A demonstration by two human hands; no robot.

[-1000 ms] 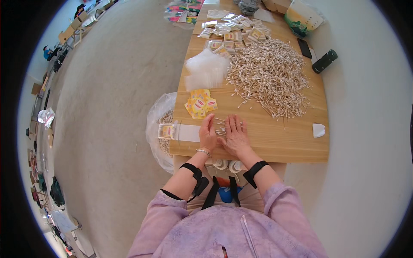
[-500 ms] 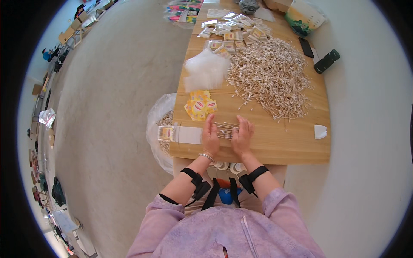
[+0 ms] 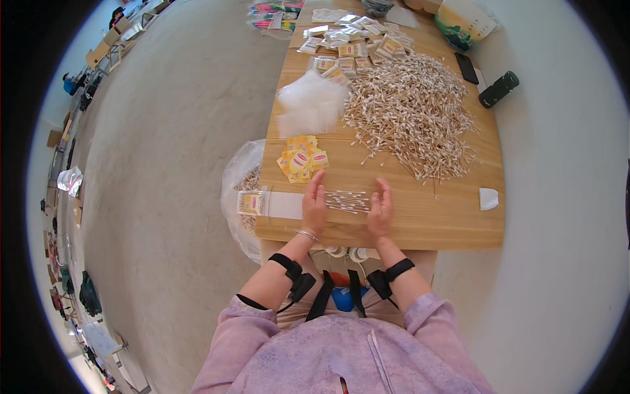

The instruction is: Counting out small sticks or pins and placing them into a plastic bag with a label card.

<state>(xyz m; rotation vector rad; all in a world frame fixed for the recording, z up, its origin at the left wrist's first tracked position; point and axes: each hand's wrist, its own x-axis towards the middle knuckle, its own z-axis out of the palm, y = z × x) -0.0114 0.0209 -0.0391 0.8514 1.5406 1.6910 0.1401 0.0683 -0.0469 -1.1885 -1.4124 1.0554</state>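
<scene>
A small row of cotton swabs (image 3: 348,201) lies crosswise on the table between my two hands. My left hand (image 3: 314,205) stands on edge at the swabs' left ends, fingers stretched out. At their right ends my right hand (image 3: 380,206) is held the same way, fingers extended and slightly apart from the swabs. Left of my left hand is a white card strip (image 3: 286,205), partly hidden by that hand. Beyond it, at the table's left edge, sits a clear packet of swabs with a yellow label (image 3: 250,203). Yellow printed cards (image 3: 302,159) lie just past my left hand.
A large heap of loose swabs (image 3: 417,115) covers the table's far right. Clear plastic bags (image 3: 312,102) and filled swab packets (image 3: 354,49) lie farther back. A black bottle (image 3: 499,90), a phone (image 3: 466,68) and a white paper piece (image 3: 488,198) are along the right edge.
My hands have moved apart, the right one to the right and the left slightly left. The swabs between them are more visible and lie more evenly lined up.
</scene>
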